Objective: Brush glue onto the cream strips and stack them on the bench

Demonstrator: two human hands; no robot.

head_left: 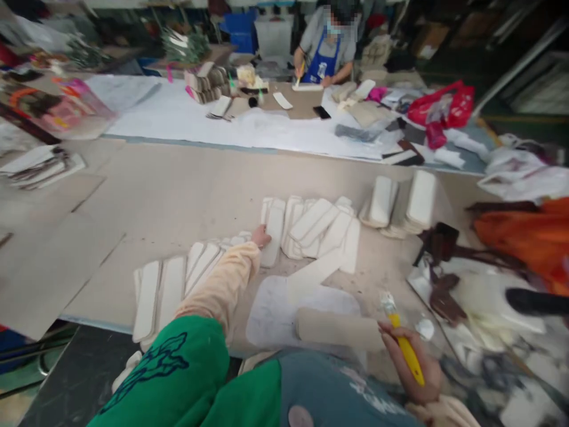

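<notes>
My left hand (262, 236) reaches forward over the table, its fingers closed at the left edge of a pale rounded strip (274, 228) in the middle row. In my right hand (418, 365) is a paintbrush (403, 341) with a yellow handle, bristles pointing away from me and coated white. Beside that hand a beige rounded strip (338, 327) lies flat, overlapping a translucent white sheet (269, 308). Another pale strip (315, 270) lies slantwise across the sheet's far edge. Overlapping pale strips (322, 222) spread to the right of my left hand.
More strips (171, 279) fan out under my left forearm. Stacked strips (421, 198) stand farther right. Brown scraps (447, 296) and orange fabric (528, 243) crowd the right side. Across the table, a person in a blue apron (323, 59) holds a brush over a white strip.
</notes>
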